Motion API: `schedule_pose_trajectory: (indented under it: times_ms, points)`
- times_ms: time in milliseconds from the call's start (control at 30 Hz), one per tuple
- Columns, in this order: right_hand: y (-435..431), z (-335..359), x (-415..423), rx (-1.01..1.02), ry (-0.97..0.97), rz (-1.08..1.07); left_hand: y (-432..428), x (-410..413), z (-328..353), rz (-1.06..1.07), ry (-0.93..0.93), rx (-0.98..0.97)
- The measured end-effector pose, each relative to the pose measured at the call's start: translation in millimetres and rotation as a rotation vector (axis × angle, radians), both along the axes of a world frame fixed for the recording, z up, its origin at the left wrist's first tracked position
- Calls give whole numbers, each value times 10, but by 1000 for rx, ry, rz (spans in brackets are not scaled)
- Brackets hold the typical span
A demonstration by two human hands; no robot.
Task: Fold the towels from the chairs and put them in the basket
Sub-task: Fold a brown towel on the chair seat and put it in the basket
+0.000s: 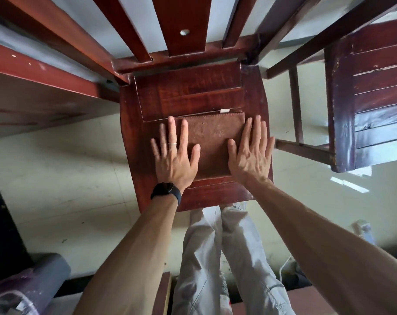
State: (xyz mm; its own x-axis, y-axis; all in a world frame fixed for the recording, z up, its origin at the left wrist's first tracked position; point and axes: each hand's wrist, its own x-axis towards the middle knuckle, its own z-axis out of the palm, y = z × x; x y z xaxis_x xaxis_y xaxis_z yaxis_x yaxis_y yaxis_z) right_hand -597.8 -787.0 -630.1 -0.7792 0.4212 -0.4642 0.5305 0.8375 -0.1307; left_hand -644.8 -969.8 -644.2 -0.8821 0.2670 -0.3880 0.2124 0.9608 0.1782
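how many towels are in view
1: a folded brown towel on the middle chair's seat, under the left hand and right hand. Others may be out of frame.

My only camera sits on my head, wide-angle, facing forward and steeply down, close above the dark red-brown wooden chair seat (188,96) filling mid-frame.

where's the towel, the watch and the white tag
towel (212,142), head view, middle of its folded top face
watch (164,189), head view, its black face
tag (224,110), head view, middle of the white tab
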Motion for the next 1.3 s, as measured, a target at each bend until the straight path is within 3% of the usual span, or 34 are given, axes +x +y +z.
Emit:
schedule_pose_trajectory:
  times_ms: [100, 167, 267, 400, 700, 833, 1100, 1300]
  points:
    - [-30, 49, -64, -169, 15, -248, -65, -21, 55, 316, -16, 157]
    - [86, 563, 8, -337, 108, -473, 111, -1, 649, 517, -57, 353]
    - [150, 554, -161, -487, 0, -733, 233, -181, 661, 846, -263, 334]
    - [320, 557, -357, -619, -63, -862, 211, -379, 522, 1015, -422, 419]
    - [398, 777, -65, -851, 27, -892, 54, -320, 736, 889, -568, 730]
    - [595, 1097, 196, -1106, -15, -910, 65, -228, 1093, 842, -630, 794]
    - [1190, 2533, 887, -1295, 243, -974, 655, -76, 2619, 639, -858, 921]
    - [1922, 3871, 1776, -1194, 528, -948, 1699, 436, 3898, 426, -913, 995]
